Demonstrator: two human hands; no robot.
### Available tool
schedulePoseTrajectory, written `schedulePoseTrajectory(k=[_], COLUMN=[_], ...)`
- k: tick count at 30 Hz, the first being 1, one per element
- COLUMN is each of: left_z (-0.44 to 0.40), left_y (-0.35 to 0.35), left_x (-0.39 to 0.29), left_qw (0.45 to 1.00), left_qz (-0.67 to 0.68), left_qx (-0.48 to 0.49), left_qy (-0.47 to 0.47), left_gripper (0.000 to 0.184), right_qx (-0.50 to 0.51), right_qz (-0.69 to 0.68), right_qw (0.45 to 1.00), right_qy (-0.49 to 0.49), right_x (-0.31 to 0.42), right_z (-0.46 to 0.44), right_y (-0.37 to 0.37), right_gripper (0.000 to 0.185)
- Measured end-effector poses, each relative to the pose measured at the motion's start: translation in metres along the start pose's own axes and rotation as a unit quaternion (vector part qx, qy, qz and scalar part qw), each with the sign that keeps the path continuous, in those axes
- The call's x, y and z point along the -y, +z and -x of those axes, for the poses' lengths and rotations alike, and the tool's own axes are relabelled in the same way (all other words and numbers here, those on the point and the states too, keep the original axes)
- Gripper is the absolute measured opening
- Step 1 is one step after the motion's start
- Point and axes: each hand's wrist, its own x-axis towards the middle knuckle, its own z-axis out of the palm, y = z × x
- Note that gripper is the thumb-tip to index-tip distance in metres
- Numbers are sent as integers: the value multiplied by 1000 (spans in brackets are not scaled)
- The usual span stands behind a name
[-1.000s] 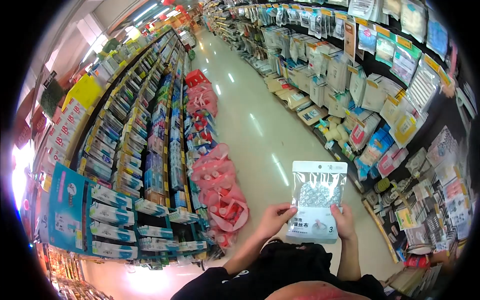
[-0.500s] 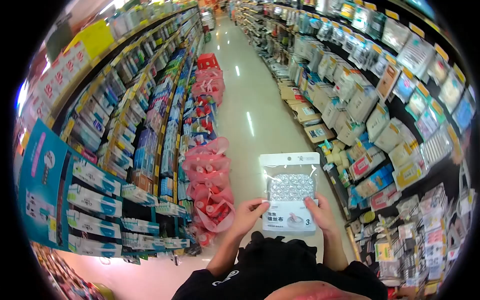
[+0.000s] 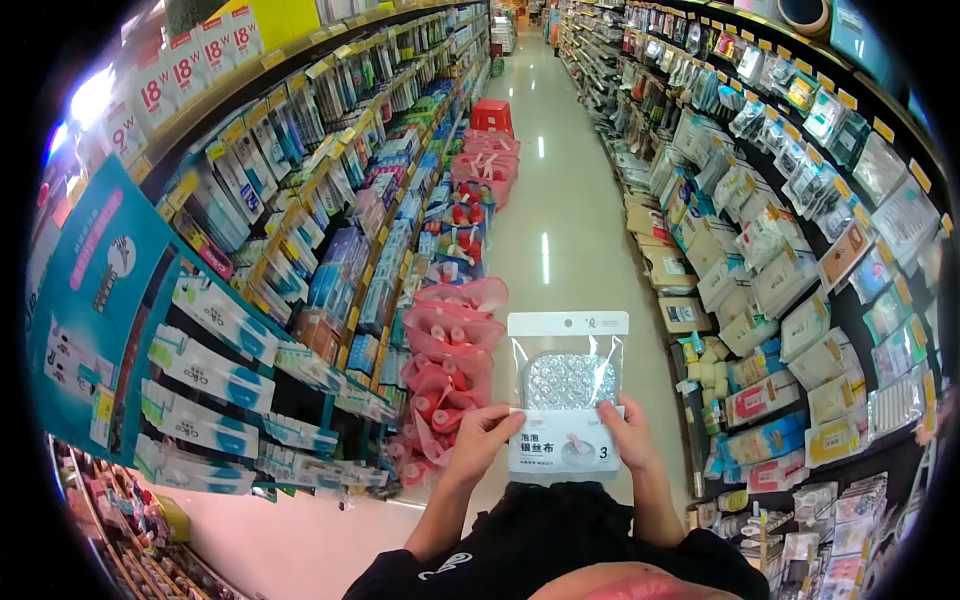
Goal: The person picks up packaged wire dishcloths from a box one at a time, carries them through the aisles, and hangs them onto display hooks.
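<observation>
A flat, clear-and-white pack of silvery cleaning cloths (image 3: 568, 384) is held upright in front of my chest. The silver mesh cloth shows through its clear window, and a white printed label with a "3" covers the lower part. My left hand (image 3: 484, 440) pinches the left edge, thumb on the front. My right hand (image 3: 630, 436) grips the right edge at the same height, thumb also on the front. The fingers behind the pack are partly hidden.
A long shop aisle floor (image 3: 565, 270) runs ahead. Toothbrush and toothpaste shelves (image 3: 210, 350) stand left, with pink baskets of bottles (image 3: 450, 340) along their foot and a red stool (image 3: 491, 116) farther on. Hanging packaged goods (image 3: 790, 270) line the right.
The view has swung left, so the shelves and aisle sit farther right in the picture. Both hands keep hold of the pack, which has shifted slightly left in view.
</observation>
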Motion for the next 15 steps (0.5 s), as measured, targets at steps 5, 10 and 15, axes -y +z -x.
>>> schedulePoseTrajectory(k=[5,10,15], left_z=[-25,-64,-109], left_y=[-2,11,37], left_x=[2,-1,18], left_qw=[1000,997,998], left_qz=[-1,-32,33], left_qx=[-1,26,23], left_qy=[-29,-60,-41], left_gripper=[19,19,19], right_qx=[-1,-41,-38], right_qz=[-10,12,-18], right_qw=[1000,997,999], right_qy=[0,61,16], right_x=[-7,-13,-7], right_z=[-21,-33,-46], right_y=[-9,-38,-76], right_gripper=[22,25,29])
